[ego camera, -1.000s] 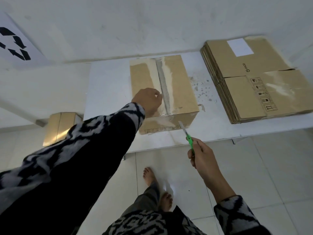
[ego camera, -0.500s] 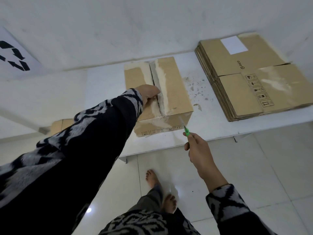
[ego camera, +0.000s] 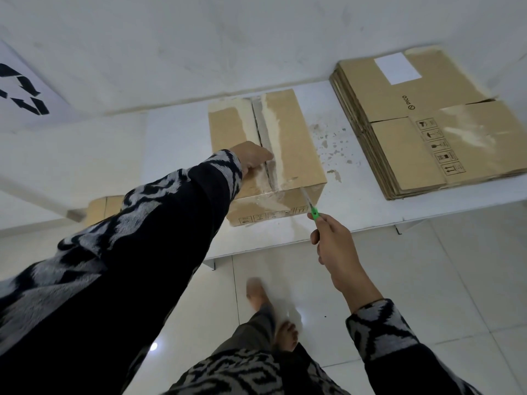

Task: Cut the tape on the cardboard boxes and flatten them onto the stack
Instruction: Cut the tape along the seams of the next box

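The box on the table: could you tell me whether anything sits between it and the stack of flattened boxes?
Nothing visible does. Only bare, stained table separates the box from the stack to its right.

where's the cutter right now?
Head view, centre-right: the green cutter is gripped in the right hand, its blade at the near right corner of the taped box, left of the flattened stack.
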`<action>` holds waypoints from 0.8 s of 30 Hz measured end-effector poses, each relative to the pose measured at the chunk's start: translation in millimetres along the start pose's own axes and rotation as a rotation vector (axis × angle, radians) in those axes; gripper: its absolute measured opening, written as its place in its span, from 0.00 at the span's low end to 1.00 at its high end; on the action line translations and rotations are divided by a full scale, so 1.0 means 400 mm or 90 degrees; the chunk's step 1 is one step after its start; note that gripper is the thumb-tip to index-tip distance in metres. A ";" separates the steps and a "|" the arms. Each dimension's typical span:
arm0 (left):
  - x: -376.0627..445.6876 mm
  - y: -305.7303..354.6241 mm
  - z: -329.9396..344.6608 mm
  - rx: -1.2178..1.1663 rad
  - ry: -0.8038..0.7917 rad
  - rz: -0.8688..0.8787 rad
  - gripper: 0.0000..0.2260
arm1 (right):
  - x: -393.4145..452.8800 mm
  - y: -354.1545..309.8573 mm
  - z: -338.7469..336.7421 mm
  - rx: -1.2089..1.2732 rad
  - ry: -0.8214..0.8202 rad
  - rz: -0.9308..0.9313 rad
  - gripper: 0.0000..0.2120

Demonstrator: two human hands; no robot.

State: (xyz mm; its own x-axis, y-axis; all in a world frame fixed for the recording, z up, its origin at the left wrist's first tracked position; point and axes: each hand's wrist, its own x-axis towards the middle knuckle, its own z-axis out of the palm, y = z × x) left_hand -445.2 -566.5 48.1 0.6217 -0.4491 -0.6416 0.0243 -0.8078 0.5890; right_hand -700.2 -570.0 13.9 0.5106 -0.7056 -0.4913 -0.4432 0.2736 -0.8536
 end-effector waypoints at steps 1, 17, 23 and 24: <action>0.000 -0.001 0.000 0.000 0.000 0.001 0.09 | 0.001 -0.001 0.000 0.004 -0.001 0.004 0.14; -0.031 -0.055 0.059 0.276 0.150 0.250 0.30 | -0.002 0.011 -0.014 -0.013 -0.017 0.027 0.14; -0.081 -0.045 0.094 0.579 0.129 0.504 0.31 | -0.020 0.043 -0.047 0.033 0.037 0.062 0.14; -0.078 -0.038 0.095 0.623 0.126 0.516 0.27 | -0.022 0.044 -0.047 0.029 0.038 0.058 0.14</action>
State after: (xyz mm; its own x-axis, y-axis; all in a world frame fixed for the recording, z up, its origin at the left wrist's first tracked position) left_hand -494.7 -554.8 40.8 0.2964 -0.9449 -0.1388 -0.9427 -0.3127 0.1159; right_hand -726.3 -571.2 6.6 0.4244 -0.7141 -0.5568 -0.4509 0.3665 -0.8138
